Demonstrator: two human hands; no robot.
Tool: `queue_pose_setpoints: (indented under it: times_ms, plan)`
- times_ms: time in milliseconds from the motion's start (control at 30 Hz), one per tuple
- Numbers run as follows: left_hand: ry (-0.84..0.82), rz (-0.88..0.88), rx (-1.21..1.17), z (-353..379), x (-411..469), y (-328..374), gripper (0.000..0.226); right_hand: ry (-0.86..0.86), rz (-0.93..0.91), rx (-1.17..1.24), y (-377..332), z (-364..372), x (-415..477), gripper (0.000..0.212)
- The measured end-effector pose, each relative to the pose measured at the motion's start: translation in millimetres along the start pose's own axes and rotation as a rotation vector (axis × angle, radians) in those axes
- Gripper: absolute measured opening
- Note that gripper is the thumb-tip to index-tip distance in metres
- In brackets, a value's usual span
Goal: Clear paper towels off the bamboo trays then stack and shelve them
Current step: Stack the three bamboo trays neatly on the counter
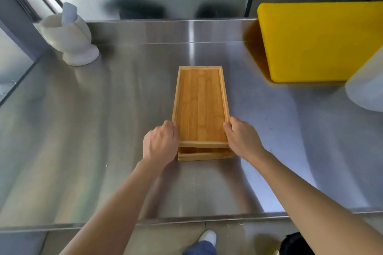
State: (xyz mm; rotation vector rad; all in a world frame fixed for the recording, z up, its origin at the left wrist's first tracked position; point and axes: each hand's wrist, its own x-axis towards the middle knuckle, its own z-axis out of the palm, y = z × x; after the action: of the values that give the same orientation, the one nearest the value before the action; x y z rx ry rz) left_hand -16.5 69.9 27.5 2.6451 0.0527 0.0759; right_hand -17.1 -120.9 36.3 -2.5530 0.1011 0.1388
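We grip the top tray (201, 105) by its long sides, left hand (160, 143) and right hand (242, 137) each curled tight on an edge near its close end, apparently to square it over the lower tray (204, 154). Both trays sit bare on the steel counter (103, 120), left of the yellow board (319, 41); no paper towels show.

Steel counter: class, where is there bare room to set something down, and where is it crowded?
Bare: the wide stretch between the white mortar and the stacked trays, and the near edge. Crowded: the right, by the yellow board and white tub.
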Motion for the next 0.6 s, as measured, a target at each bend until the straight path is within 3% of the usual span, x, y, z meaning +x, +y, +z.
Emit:
queue_pose_setpoints:
  times_ms: [600]
  plan:
    - [0.021, -0.016, 0.112, 27.6, -13.7, 1.5, 0.027, -0.02, -0.064, -0.149, 29.7, 12.1, 4.6, 0.03]
